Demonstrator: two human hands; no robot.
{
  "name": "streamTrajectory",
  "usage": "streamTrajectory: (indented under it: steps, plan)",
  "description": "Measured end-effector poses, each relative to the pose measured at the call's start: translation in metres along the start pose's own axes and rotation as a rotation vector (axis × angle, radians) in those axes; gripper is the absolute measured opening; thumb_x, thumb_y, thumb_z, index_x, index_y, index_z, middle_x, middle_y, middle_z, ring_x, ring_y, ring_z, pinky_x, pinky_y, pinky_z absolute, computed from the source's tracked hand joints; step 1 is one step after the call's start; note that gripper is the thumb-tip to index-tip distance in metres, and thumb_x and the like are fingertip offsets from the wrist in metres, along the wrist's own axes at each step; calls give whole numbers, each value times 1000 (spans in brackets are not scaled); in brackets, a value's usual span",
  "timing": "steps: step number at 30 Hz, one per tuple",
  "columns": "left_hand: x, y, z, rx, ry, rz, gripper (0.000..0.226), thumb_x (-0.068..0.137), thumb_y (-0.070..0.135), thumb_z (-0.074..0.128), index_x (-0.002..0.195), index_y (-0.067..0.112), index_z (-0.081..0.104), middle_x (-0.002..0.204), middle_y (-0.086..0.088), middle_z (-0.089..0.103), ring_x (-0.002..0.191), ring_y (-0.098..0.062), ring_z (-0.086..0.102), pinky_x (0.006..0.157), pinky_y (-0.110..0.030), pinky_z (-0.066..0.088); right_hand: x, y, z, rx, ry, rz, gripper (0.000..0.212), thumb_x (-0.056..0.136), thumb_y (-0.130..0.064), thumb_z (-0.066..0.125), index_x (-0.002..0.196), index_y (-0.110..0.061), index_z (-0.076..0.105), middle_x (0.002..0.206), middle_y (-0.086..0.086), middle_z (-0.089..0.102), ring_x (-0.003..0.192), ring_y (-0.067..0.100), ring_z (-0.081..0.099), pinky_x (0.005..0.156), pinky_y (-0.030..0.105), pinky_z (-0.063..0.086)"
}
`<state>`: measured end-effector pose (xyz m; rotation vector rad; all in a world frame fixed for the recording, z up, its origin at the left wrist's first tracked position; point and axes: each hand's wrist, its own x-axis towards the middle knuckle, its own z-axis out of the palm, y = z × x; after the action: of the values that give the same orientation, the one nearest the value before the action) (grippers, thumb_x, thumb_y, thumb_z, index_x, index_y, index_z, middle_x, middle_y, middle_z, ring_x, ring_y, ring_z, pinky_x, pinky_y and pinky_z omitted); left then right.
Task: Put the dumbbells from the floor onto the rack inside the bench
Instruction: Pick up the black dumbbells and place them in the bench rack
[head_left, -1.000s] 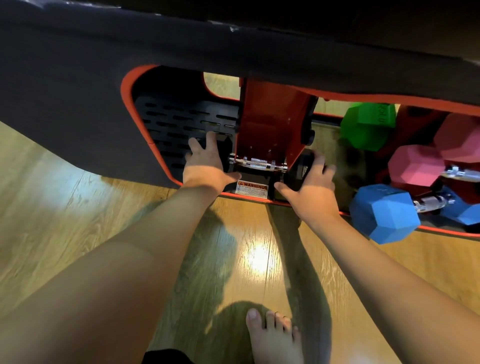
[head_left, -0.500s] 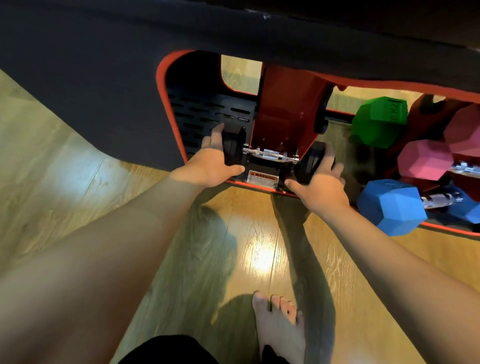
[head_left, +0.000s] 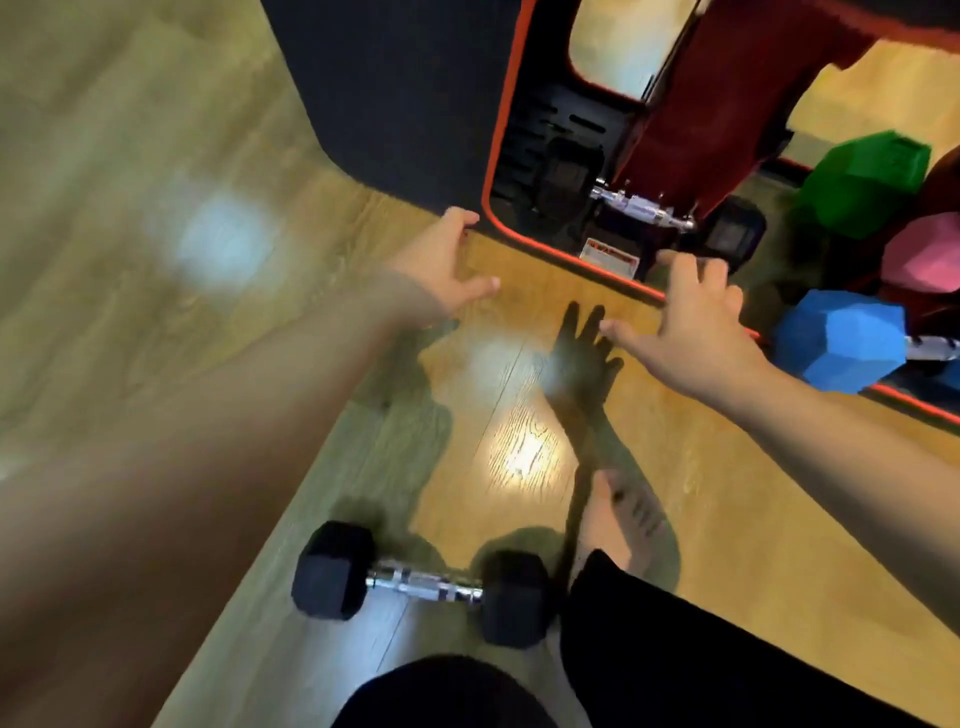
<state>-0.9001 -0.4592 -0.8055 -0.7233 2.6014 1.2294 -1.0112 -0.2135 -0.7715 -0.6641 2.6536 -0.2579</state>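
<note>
A black hex dumbbell (head_left: 644, 210) with a chrome handle lies on the slotted rack inside the bench (head_left: 405, 104), under its red support. A second black hex dumbbell (head_left: 421, 582) lies on the wooden floor near my legs. My left hand (head_left: 441, 265) hovers above the floor just outside the bench's red rim, fingers spread, holding nothing. My right hand (head_left: 685, 317) hovers in front of the rim below the racked dumbbell, fingers spread and empty.
Blue (head_left: 852, 338), pink (head_left: 930, 249) and green (head_left: 867, 176) hex dumbbells sit in the bench's right section. The red support (head_left: 727, 104) divides the opening. My bare foot (head_left: 623, 514) stands on the floor right of the loose dumbbell.
Both hands have let go of the black dumbbell's ends and pulled back out of the bench. The view has tipped down, bringing the second black dumbbell on the floor into sight.
</note>
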Motion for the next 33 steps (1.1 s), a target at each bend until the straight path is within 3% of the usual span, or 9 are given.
streamTrajectory:
  steps: [5, 11, 14, 19, 23, 26, 33]
  plan:
    - [-92, -38, -5, 8, 29, -116, 76, 86, 40, 70, 147, 16, 32, 145, -5, 45, 131, -19, 45, 107, -32, 37, -92, -15, 40, -58, -338, -256, 89, 80, -69, 59, 149, -28, 20, 143, 4, 30, 132, 30, 37, 103, 42, 41]
    - [-173, -102, 38, 150, -29, -232, 87, 79, 64, 63, 147, 22, 29, 146, -5, 46, 128, -21, 49, 104, -37, 42, -123, -27, 110, -93, -794, -455, 104, 66, -82, 63, 145, -41, 9, 135, 1, 36, 117, 25, 54, 93, 45, 49]
    - [-205, -117, 72, 204, -53, -259, 91, 76, 67, 64, 146, 20, 31, 144, -5, 45, 125, -22, 50, 101, -32, 42, -123, -16, 131, -222, -816, -592, 110, 62, -84, 63, 146, -37, 11, 137, 0, 38, 117, 24, 54, 91, 44, 51]
    - [-248, -127, 99, 359, -86, -267, 106, 54, 84, 62, 138, 22, 40, 131, 0, 48, 114, -23, 54, 94, -38, 48, -153, -6, 167, -245, -909, -628, 120, 58, -78, 71, 150, -29, 13, 135, -2, 38, 122, 20, 50, 99, 36, 48]
    - [-269, -137, 112, 433, -120, -283, 102, 50, 66, 79, 135, 26, 38, 134, 2, 39, 110, -28, 57, 89, -40, 51, -154, -8, 177, -241, -860, -570, 103, 52, -71, 75, 134, -24, 33, 117, 0, 48, 105, 19, 54, 90, 38, 52]
    - [-265, -137, 116, 472, -113, -301, 94, 54, 49, 82, 133, 27, 36, 132, -1, 39, 103, -30, 58, 85, -43, 52, -154, -9, 178, -251, -849, -573, 92, 52, -65, 77, 125, -24, 38, 110, -1, 49, 98, 19, 54, 85, 39, 54]
    - [-254, -132, 117, 454, -77, -315, 89, 58, 51, 80, 130, 25, 35, 119, 2, 38, 88, -23, 57, 72, -39, 52, -130, -3, 162, -219, -759, -613, 91, 53, -61, 76, 129, -30, 38, 107, -4, 47, 94, 17, 55, 80, 40, 56]
